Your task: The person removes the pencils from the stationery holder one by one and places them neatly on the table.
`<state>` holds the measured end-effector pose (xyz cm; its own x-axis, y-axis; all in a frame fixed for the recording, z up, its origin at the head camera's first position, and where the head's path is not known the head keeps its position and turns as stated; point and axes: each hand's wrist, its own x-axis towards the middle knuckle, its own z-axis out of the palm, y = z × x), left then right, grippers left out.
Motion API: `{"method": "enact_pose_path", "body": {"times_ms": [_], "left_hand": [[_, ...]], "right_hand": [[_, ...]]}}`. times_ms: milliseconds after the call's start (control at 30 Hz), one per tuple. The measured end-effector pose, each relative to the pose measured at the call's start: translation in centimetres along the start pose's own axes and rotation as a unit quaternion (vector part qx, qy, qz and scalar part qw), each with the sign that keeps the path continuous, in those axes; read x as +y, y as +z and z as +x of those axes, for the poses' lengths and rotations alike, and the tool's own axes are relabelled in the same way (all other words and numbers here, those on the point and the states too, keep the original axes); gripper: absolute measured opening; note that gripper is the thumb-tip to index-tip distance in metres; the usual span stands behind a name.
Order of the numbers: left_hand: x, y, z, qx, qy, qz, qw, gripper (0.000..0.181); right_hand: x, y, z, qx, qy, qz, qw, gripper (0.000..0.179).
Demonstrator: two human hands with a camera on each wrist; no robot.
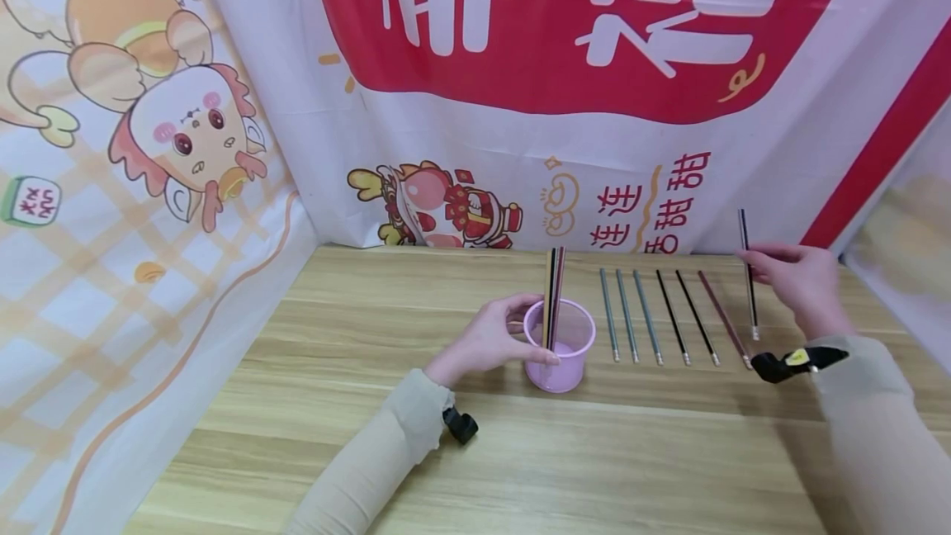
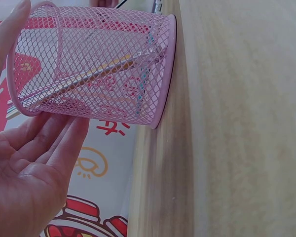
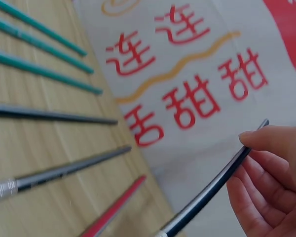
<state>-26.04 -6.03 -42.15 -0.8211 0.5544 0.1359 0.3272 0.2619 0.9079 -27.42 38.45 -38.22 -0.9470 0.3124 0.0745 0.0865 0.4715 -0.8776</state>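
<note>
A pink mesh pencil cup (image 1: 559,374) stands upright on the table, with a few pencils (image 1: 553,271) leaning inside it. My left hand (image 1: 492,335) holds this cup from its left side, thumb at the front near the rim and fingers behind; the left wrist view shows the cup's mesh wall (image 2: 89,64) between them. Over at the right, my right hand (image 1: 802,281) pinches a black pencil (image 1: 750,291) near its upper end. That pencil is raised steeply, its eraser end pointing down. In the right wrist view thumb and fingers (image 3: 266,140) meet on its shaft.
Between cup and right hand lies a row of pencils: three teal ones (image 1: 627,316), two black ones (image 1: 697,316) and a dark red one (image 1: 724,319). The wooden table (image 1: 594,452) ends at a printed cloth (image 1: 446,130) behind; another cloth (image 1: 149,271) hangs at the left.
</note>
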Motion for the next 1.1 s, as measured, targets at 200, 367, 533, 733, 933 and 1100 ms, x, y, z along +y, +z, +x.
{"method": "enact_pose_path", "body": {"times_ms": [200, 367, 533, 733, 933, 1100], "left_hand": [[0.0, 0.0, -0.1, -0.001, -0.003, 0.004, 1.0, 0.089], [-0.1, -0.1, -0.2, -0.001, 0.0, 0.005, 1.0, 0.088], [0.0, -0.1, -0.2, 0.0, 0.001, 0.005, 1.0, 0.089], [0.1, -0.1, -0.1, -0.003, 0.003, 0.003, 1.0, 0.087], [0.1, 0.0, -0.1, -0.006, 0.007, -0.001, 1.0, 0.087], [0.1, 0.0, -0.2, -0.003, 0.005, -0.002, 1.0, 0.087]], "right_hand": [[2.0, -0.3, 0.3, -0.009, 0.002, -0.051, 0.9986, 0.069], [3.8, -0.1, 0.6, -0.015, -0.01, -0.089, 0.9958, 0.06], [5.1, -0.1, 0.5, -0.023, -0.017, -0.156, 0.9873, 0.055], [6.2, 0.2, 0.2, -0.019, -0.039, -0.191, 0.9806, 0.043], [7.0, 0.5, 0.5, -0.019, -0.038, -0.216, 0.9754, 0.038], [7.0, 0.8, 0.9, -0.018, -0.019, -0.221, 0.975, 0.039]]}}
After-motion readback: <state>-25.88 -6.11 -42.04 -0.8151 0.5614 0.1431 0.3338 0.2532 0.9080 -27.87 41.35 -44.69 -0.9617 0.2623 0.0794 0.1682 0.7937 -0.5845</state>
